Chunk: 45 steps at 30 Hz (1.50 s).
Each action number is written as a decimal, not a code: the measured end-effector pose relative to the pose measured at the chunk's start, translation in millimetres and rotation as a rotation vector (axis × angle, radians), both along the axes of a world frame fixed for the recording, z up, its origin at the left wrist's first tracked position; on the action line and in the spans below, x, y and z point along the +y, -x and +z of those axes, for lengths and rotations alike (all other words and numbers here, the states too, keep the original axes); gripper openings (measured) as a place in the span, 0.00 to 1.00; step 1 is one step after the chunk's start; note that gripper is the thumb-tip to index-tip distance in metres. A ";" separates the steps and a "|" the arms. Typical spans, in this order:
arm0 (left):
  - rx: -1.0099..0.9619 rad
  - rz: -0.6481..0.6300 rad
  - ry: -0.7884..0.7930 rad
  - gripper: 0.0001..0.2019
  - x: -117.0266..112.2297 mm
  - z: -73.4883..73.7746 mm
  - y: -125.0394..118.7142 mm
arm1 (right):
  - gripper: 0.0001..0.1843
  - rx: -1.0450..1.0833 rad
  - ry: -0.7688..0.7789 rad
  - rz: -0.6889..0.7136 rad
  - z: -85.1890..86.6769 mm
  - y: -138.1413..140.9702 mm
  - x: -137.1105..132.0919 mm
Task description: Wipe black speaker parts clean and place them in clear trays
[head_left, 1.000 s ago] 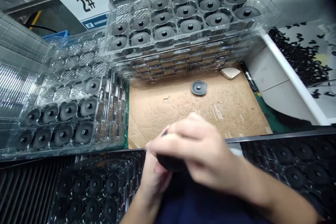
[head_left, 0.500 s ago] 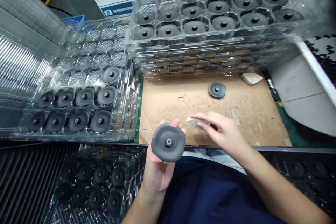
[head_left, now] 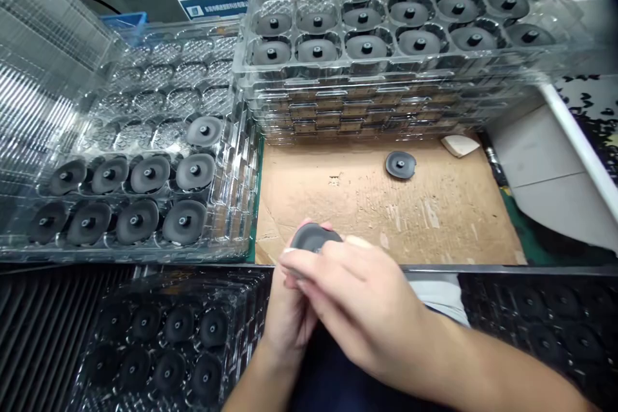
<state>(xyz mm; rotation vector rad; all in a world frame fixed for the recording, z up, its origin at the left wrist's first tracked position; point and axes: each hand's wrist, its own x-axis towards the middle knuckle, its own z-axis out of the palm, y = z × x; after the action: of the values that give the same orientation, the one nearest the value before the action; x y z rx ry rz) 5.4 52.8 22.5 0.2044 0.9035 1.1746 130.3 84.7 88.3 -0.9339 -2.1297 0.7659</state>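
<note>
Two hands (head_left: 342, 290) clasp a grey disc (head_left: 313, 237) at the cardboard's (head_left: 386, 212) near edge.
</note>
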 end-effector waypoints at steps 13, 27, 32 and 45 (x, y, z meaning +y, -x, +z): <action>-0.119 -0.161 -0.096 0.24 6.1 6.1 -6.0 | 0.12 -0.066 0.166 0.056 2.9 -38.2 -7.9; -0.258 -0.215 -0.054 0.25 5.8 17.0 -21.8 | 0.13 -0.074 0.180 -0.418 -52.9 -91.5 14.7; -0.325 -0.278 -0.042 0.26 5.1 14.1 -25.6 | 0.15 -0.119 0.423 -0.361 -103.7 -100.0 -31.8; -0.135 -0.267 0.015 0.30 4.2 17.0 -49.0 | 0.13 0.104 -0.141 -0.244 -10.8 -97.1 -6.8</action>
<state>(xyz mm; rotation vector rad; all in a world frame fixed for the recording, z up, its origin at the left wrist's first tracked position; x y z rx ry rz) 54.4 57.0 39.4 0.2234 0.7411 0.9224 227.4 77.9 77.5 -1.0316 -1.9087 0.5237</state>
